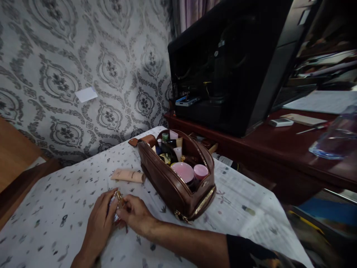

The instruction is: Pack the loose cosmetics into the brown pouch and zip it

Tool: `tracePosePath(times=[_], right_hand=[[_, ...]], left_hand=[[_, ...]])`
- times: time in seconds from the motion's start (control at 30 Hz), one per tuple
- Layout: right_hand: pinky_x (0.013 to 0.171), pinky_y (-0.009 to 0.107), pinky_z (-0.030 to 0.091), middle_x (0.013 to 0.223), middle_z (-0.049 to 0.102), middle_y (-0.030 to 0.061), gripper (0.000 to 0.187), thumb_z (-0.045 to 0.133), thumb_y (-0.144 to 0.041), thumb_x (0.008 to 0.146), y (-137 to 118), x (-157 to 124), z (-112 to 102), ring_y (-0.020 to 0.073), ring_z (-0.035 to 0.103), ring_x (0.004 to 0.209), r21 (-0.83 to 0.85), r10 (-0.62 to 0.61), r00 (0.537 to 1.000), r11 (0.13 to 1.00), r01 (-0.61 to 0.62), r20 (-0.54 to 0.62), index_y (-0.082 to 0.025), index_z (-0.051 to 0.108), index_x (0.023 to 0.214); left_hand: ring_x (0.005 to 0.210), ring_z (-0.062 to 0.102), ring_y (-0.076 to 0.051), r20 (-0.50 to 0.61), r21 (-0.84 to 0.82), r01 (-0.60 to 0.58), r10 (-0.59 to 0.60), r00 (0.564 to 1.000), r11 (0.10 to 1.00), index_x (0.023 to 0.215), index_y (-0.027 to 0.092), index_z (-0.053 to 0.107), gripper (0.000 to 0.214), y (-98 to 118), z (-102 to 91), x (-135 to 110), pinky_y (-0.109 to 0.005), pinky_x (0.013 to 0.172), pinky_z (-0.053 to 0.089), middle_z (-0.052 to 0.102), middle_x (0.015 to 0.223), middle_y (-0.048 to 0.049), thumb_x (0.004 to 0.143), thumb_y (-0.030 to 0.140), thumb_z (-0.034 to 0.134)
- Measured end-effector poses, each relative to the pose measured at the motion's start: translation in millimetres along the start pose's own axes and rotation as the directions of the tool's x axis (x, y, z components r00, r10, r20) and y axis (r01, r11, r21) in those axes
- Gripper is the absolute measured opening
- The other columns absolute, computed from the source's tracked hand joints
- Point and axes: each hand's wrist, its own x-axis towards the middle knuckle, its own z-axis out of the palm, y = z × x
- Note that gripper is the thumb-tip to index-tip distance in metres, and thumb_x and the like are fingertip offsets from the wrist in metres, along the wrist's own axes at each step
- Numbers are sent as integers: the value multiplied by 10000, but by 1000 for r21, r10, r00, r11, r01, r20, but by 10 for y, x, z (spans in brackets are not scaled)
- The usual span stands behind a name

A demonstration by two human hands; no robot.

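Note:
Both hands meet over the patterned white cloth at the lower middle of the head view. My left hand (98, 220) is closed around a small shiny gold-and-silver item (119, 201), mostly covered by fingers, so its kind is unclear. The fingers of my right hand (136, 215) pinch the same item from the right. Just beyond them lies a peach cosmetic tube (128, 175) on its side. To the right stands an unzipped brown leather makeup bag (164, 182), filled with several tubes and bottles, a large pink-lidded jar (183, 171) and a smaller pink-lidded jar (200, 171).
Under everything spreads a white printed cloth (69, 197). A dark red desk (292, 143) on the right carries a large black computer case (220, 74), papers, a small white box (281, 122) and a clear plastic container (334, 137). Behind is a patterned wall (83, 59).

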Motion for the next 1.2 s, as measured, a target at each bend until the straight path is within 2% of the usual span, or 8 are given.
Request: tracePosePath(times=[0.13,0.37,0.43,0.53,0.67,0.9,1.07,1.2], right_hand=[[483,179,421,660,550,-66,144,669,-216,800,0,-24,-20,95,548,531,-62,-51,999,997,51,-2,-180,568,896],[575,220,450,703,591,-25,164,715,-285,776,0,38,-110,132,575,647,-27,-168,984,986,166,-63,-170,644,869],[634,237,469,770,626,0,195,711,-321,785,2,97,-156,150,593,725,3,-173,981,985,174,-90,-171,655,895],[697,270,505,854,656,27,306,724,-443,801,-15,152,-215,174,617,797,74,-169,980,981,177,-105,-188,656,956],[747,310,542,881,672,44,415,738,-540,802,-60,105,-229,183,645,807,260,-151,985,951,168,-86,-194,626,1001],[819,334,564,946,712,90,349,537,-511,988,-96,19,-158,189,688,858,313,-96,991,948,63,91,-172,617,976],[946,339,528,1002,735,72,579,564,-728,909,-176,-13,-108,203,677,965,400,-20,987,915,-47,160,-186,726,1031],[1008,335,495,1095,742,56,562,620,-701,896,-277,-74,-107,201,662,1032,440,8,974,891,-109,225,-221,737,1162]], left_hand=[[1155,651,-314,4,-55,70,-70,998,996,1156,214,671,568,0,6,-21,-529,1061,486,707,1235,-109,923,672,429],[1016,682,-259,30,-223,135,-131,991,966,1128,181,707,541,136,-129,0,-376,929,540,747,1126,-88,930,629,476],[1017,687,-254,37,-386,201,-202,979,900,1143,163,705,533,124,-141,13,-351,901,550,746,1130,-96,892,612,569],[1056,696,-265,75,-667,254,-276,958,701,1187,153,690,567,95,-120,5,-351,905,561,734,1187,-121,817,583,691],[1280,612,-318,137,-791,190,-134,981,582,1435,200,541,759,102,-62,-56,-434,1060,514,617,1420,-152,800,563,744],[1331,564,-308,118,-743,105,-25,993,661,1455,231,473,835,181,-55,-111,-431,1115,474,569,1465,-127,766,572,798],[1357,517,-311,40,-598,49,-31,999,800,1463,253,443,849,245,-10,-163,-453,1135,431,543,1453,-111,751,494,838],[1357,489,-316,-39,-459,-60,47,998,886,1493,268,407,886,223,50,-201,-484,1132,420,518,1437,-112,746,446,849]])
